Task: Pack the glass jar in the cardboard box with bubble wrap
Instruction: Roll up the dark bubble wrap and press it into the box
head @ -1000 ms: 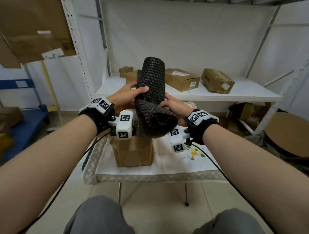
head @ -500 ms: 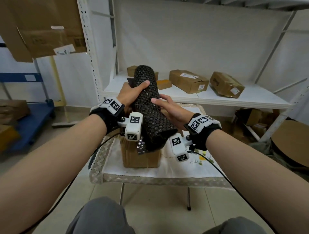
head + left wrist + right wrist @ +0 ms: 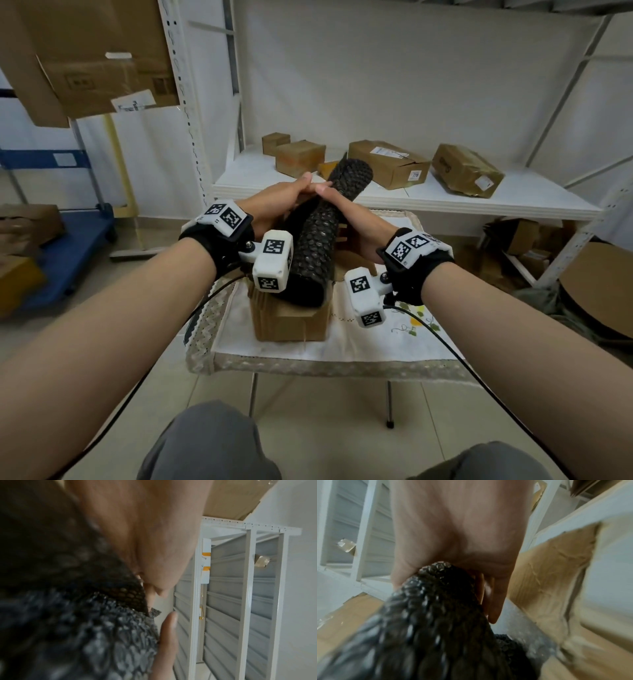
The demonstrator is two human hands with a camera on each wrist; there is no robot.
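Note:
A roll of black bubble wrap [image 3: 318, 240] slants over the open cardboard box [image 3: 287, 322], its lower end at the box's top and its upper end pointing away to the right. My left hand [image 3: 281, 202] lies over the upper left side of the roll, which also fills the left wrist view [image 3: 85, 628]. My right hand [image 3: 352, 216] grips the roll [image 3: 436, 615] from the right, its fingers [image 3: 494, 601] curled round the far side. The fingertips of both hands meet on top. No glass jar shows in any view.
The box stands on a small folding table under a white embroidered cloth [image 3: 376, 342]. Behind it a white shelf [image 3: 513, 198] carries several cardboard parcels. More boxes sit under the shelf at right, and a blue cart [image 3: 68, 246] stands at left.
The roll has tipped from nearly upright to a slant away from me and come down onto the box. Both hands have slid up it until their fingertips meet.

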